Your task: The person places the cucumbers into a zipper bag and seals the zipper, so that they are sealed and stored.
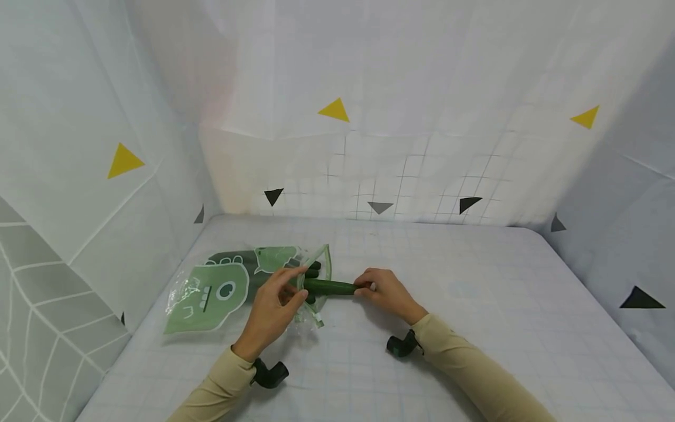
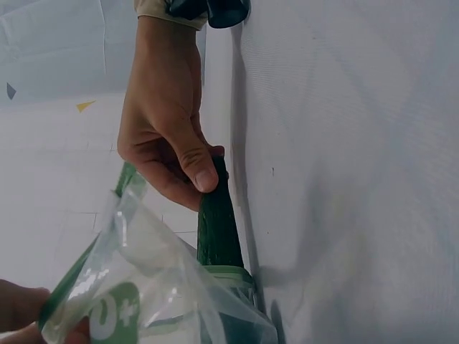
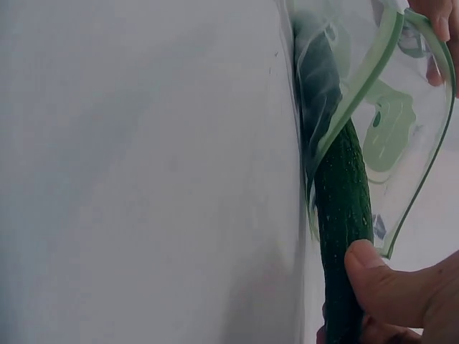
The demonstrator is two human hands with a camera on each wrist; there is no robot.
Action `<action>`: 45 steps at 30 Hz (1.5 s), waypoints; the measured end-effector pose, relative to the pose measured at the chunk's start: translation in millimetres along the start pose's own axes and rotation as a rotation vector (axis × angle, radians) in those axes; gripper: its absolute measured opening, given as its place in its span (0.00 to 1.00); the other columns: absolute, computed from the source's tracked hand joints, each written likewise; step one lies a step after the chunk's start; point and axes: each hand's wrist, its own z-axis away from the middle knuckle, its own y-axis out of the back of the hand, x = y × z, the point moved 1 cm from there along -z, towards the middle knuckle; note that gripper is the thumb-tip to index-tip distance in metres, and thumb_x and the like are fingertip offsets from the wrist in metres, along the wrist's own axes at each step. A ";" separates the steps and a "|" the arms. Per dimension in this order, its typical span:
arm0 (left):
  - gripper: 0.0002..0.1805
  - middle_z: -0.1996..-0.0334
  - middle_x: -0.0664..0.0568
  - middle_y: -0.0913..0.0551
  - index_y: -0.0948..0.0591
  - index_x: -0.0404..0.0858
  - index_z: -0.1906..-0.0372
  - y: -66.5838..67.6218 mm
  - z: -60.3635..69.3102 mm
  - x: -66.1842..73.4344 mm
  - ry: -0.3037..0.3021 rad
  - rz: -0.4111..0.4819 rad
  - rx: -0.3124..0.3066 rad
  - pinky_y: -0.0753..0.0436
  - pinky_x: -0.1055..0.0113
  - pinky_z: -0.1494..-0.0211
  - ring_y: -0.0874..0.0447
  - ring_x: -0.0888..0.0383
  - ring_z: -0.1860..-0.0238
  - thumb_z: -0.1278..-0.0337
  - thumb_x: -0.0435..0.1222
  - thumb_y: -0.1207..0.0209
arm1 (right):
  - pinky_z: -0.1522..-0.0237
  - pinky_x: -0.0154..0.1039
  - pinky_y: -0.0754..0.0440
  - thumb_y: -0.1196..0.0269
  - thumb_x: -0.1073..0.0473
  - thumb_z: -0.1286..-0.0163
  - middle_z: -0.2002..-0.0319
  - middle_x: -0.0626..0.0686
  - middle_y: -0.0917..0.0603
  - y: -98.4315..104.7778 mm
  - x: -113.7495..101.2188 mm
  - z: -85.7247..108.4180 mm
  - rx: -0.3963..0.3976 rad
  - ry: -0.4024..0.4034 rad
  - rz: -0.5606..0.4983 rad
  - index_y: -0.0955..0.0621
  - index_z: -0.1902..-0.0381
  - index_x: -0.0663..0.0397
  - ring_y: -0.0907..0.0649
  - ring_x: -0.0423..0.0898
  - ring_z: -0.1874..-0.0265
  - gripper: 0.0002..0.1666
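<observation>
A clear zip bag with green cartoon prints (image 1: 221, 296) lies on the table at the left, its mouth facing right. My left hand (image 1: 271, 310) pinches the edge of that mouth; in the left wrist view its fingertips (image 2: 32, 308) show at the lower left. A dark green cucumber (image 1: 332, 287) lies partly inside the bag, its outer end pinched by my right hand (image 1: 387, 293). The right wrist view shows my right thumb on the cucumber (image 3: 344, 193), which passes under the green zip strip (image 3: 362, 89). Other cucumber ends (image 1: 313, 273) show inside the mouth.
The white, faintly gridded table (image 1: 474, 328) extends to the right and toward the front. White sheets (image 1: 422, 76) with yellow and black triangles stand behind it and at both sides. A dark wrist device (image 1: 270, 375) hangs at the left cuff, another (image 1: 402, 344) at the right.
</observation>
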 end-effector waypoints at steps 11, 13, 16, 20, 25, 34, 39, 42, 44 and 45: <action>0.24 0.46 0.48 0.20 0.21 0.41 0.31 -1.5 0.0 -0.6 -0.004 0.006 0.001 0.19 0.59 0.61 0.18 0.59 0.62 0.29 0.33 0.34 | 0.60 0.41 0.17 0.27 0.62 0.31 0.60 0.45 0.14 -7.1 -4.7 -1.7 -0.045 -0.084 -0.037 0.10 0.54 0.56 0.17 0.39 0.64 0.09; 0.24 0.46 0.49 0.20 0.21 0.41 0.31 -1.5 -0.2 -0.4 -0.005 0.008 0.000 0.18 0.59 0.61 0.18 0.59 0.62 0.29 0.33 0.34 | 0.59 0.42 0.17 0.27 0.63 0.32 0.60 0.45 0.14 -5.0 -3.7 1.0 -0.054 -0.102 -0.047 0.10 0.53 0.56 0.17 0.39 0.62 0.10; 0.24 0.47 0.50 0.20 0.20 0.42 0.31 -1.0 -0.4 0.2 -0.008 0.005 0.002 0.18 0.60 0.61 0.18 0.60 0.62 0.29 0.35 0.34 | 0.58 0.42 0.16 0.26 0.64 0.33 0.60 0.45 0.14 -0.6 -1.8 5.4 -0.056 -0.126 -0.051 0.10 0.54 0.56 0.17 0.40 0.62 0.10; 0.24 0.48 0.50 0.20 0.20 0.42 0.31 -0.6 -0.6 0.9 -0.015 0.002 0.009 0.18 0.60 0.62 0.18 0.59 0.63 0.29 0.34 0.34 | 0.59 0.41 0.17 0.25 0.66 0.35 0.62 0.44 0.15 4.6 2.7 11.8 -0.045 -0.149 -0.043 0.10 0.56 0.55 0.17 0.40 0.64 0.10; 0.24 0.48 0.47 0.19 0.20 0.42 0.31 -0.5 -1.1 1.4 -0.009 0.004 0.009 0.18 0.59 0.61 0.18 0.59 0.63 0.30 0.32 0.34 | 0.61 0.41 0.17 0.25 0.67 0.35 0.63 0.44 0.15 5.9 5.3 14.4 -0.027 -0.140 -0.050 0.09 0.59 0.55 0.17 0.40 0.65 0.08; 0.25 0.49 0.48 0.19 0.20 0.42 0.31 0.5 -1.0 2.2 0.006 -0.003 0.006 0.19 0.58 0.61 0.18 0.59 0.63 0.31 0.31 0.33 | 0.61 0.41 0.16 0.28 0.69 0.33 0.62 0.45 0.14 -0.1 3.4 7.6 0.015 -0.103 -0.044 0.10 0.58 0.57 0.16 0.42 0.64 0.07; 0.25 0.49 0.48 0.19 0.20 0.42 0.31 0.2 -0.3 1.6 -0.001 -0.004 0.008 0.19 0.58 0.61 0.18 0.59 0.63 0.31 0.29 0.34 | 0.60 0.41 0.17 0.30 0.71 0.32 0.63 0.46 0.15 -4.4 -0.5 2.9 0.015 -0.082 -0.029 0.11 0.58 0.59 0.16 0.43 0.64 0.06; 0.25 0.49 0.48 0.19 0.20 0.42 0.31 -0.2 0.2 1.4 -0.011 -0.003 0.010 0.19 0.59 0.61 0.18 0.58 0.63 0.31 0.29 0.34 | 0.59 0.42 0.16 0.30 0.72 0.32 0.63 0.48 0.15 -7.9 -2.3 1.3 0.018 -0.088 -0.021 0.11 0.58 0.60 0.16 0.44 0.63 0.06; 0.25 0.49 0.48 0.19 0.20 0.42 0.31 -0.4 0.1 1.3 -0.012 -0.002 0.010 0.19 0.59 0.61 0.18 0.58 0.63 0.31 0.30 0.34 | 0.58 0.44 0.16 0.31 0.71 0.31 0.62 0.49 0.15 -9.1 -3.4 0.4 0.022 -0.092 -0.020 0.12 0.57 0.61 0.15 0.45 0.62 0.06; 0.25 0.49 0.48 0.19 0.20 0.42 0.31 -0.4 0.1 1.5 -0.012 0.000 0.011 0.19 0.59 0.61 0.18 0.58 0.63 0.31 0.30 0.34 | 0.58 0.45 0.16 0.31 0.71 0.31 0.61 0.49 0.14 -9.8 -3.8 -0.1 0.024 -0.094 -0.022 0.12 0.57 0.61 0.15 0.46 0.62 0.06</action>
